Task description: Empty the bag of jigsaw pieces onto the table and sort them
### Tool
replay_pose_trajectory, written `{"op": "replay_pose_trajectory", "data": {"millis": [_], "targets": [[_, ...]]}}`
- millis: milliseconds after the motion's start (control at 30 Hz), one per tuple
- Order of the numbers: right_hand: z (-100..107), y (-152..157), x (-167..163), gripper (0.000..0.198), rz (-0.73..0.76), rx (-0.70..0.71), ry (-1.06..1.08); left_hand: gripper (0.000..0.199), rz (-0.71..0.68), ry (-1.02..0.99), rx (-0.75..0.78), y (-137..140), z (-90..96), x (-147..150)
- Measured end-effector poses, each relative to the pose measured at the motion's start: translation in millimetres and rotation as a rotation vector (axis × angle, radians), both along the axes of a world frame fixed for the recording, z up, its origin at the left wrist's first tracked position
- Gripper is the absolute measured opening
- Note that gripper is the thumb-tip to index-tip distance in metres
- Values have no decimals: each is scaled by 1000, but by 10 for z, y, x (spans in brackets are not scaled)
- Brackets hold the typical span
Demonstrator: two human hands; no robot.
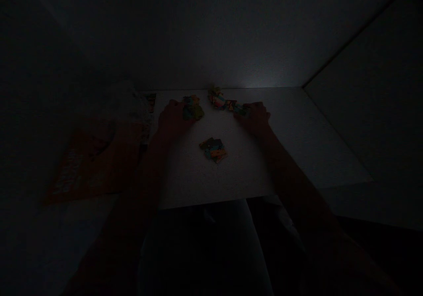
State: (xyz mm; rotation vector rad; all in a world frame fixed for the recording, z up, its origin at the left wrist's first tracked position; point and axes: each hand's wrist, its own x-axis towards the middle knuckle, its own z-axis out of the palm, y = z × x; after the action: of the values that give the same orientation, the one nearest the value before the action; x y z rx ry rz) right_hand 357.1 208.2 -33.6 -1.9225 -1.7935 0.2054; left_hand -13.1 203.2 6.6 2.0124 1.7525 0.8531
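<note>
The view is very dark. My left hand (172, 117) rests on the white table, its thumb and fingers curled around the edge of a small heap of colourful jigsaw puzzle pieces (194, 110). Over on the right, my right hand (257, 118) has its thumb and fingers around a greenish puzzle piece (240, 109), at the end of a loose row of pieces (217, 100) that runs to the back edge. Between my forearms, nearer to me, lies another small pile of puzzle pieces (214, 149). Exact piece shapes are hard to make out.
An orange printed package (99, 159) lies at the left, with crumpled clear plastic (127, 104) behind it. A wall (224, 45) rises at the table's (244, 172) back edge, and a panel (373, 93) stands at the right. My legs (205, 247) are below the front edge.
</note>
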Motion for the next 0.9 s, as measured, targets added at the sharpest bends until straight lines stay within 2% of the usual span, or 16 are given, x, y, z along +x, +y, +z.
{"op": "replay_pose_trajectory", "data": {"millis": [133, 300, 500, 567, 733, 900], "targets": [[-27, 21, 11, 66, 16, 11, 13, 64, 62, -38, 47, 13, -8, -31], [-40, 66, 19, 88, -43, -16, 4, 66, 41, -28, 79, 46, -29, -77], [-27, 74, 15, 82, -64, 13, 34, 67, 14, 40, 66, 41, 40, -75], [15, 50, 15, 80, 6, 97, 44, 68, 5, 54, 71, 25, 77, -68], [158, -37, -24, 84, 299, 321, 83, 74, -3, 62, 65, 3, 127, -44], [212, -107, -105, 89, 511, 346, 193, 80, 14, 81, 64, 50, 73, -39]]}}
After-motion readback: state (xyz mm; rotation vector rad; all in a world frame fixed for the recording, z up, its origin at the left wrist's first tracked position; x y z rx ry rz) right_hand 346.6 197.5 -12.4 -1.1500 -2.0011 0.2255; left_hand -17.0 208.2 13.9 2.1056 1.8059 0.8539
